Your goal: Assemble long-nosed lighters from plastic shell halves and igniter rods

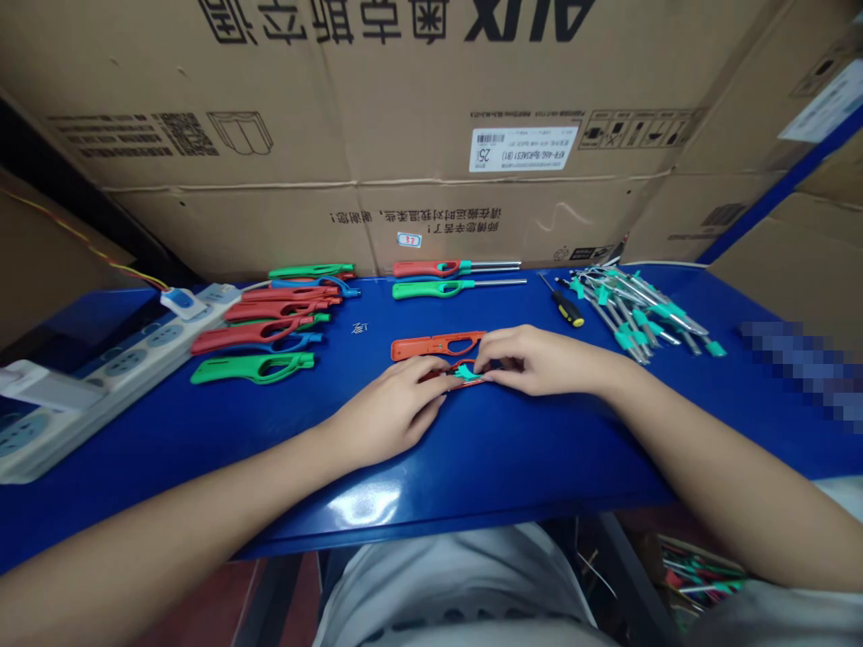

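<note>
Both my hands meet over a red-orange lighter casing half (472,384) on the blue table, largely covered by my fingers. My left hand (397,409) is closed on its left end, fingertips by a teal trigger piece (465,371). From the other side my right hand (529,359) pinches at that teal piece, its thumb and fingers bent inward. Just behind lies an orange casing half (418,347) with a looped trigger guard, its right end partly behind my right fingers. Exactly how the teal piece sits in the casing is hidden.
Red, green and blue lighter casings (256,367) lie at left beside a power strip (145,346). Behind are a red and a green long-nosed lighter (431,288), small screws (360,328), a screwdriver (567,308) and piled metal tubes with teal parts (634,310). Cardboard (303,153) walls the back.
</note>
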Tool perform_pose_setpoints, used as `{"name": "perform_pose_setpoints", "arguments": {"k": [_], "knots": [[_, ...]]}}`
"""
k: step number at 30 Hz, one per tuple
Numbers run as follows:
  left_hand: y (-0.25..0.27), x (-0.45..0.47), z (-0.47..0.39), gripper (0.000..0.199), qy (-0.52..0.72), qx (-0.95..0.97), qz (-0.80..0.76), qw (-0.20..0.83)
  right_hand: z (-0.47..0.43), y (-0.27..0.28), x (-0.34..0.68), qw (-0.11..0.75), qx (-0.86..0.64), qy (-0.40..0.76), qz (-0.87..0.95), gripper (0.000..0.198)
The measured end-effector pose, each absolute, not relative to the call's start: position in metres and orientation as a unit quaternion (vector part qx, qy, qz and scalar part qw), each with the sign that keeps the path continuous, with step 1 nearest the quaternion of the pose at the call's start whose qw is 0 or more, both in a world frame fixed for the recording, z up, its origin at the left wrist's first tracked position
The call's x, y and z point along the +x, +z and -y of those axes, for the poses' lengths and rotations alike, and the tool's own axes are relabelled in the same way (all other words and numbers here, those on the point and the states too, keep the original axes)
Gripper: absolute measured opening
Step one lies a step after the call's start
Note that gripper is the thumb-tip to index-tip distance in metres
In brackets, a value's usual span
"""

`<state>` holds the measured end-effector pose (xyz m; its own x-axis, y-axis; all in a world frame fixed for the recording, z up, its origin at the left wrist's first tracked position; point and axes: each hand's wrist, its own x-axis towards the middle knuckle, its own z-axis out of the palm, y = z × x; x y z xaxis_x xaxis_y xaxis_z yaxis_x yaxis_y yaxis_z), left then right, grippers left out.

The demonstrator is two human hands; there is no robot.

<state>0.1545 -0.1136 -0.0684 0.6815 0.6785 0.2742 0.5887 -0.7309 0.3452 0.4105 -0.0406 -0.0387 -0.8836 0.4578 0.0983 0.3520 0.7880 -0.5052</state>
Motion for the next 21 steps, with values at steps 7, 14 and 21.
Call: {"name": "perform_pose_setpoints", "arguments": {"k": [7, 14, 21], "knots": [[-0.070, 0.153, 0.112, 0.036, 0.202, 0.911, -0.346, 0.100, 0.038, -0.040, 0.410, 0.099, -0.234, 0.236, 0.938, 0.012], [-0.073, 0.151, 0.108, 0.036, 0.213, 0.913, -0.334, 0.097, 0.037, -0.041, 0.410, 0.127, -0.224, 0.223, 0.940, 0.013], [-0.078, 0.148, 0.105, 0.035, 0.238, 0.910, -0.324, 0.105, 0.024, -0.059, 0.411, 0.194, -0.254, 0.099, 0.943, 0.025]]}}
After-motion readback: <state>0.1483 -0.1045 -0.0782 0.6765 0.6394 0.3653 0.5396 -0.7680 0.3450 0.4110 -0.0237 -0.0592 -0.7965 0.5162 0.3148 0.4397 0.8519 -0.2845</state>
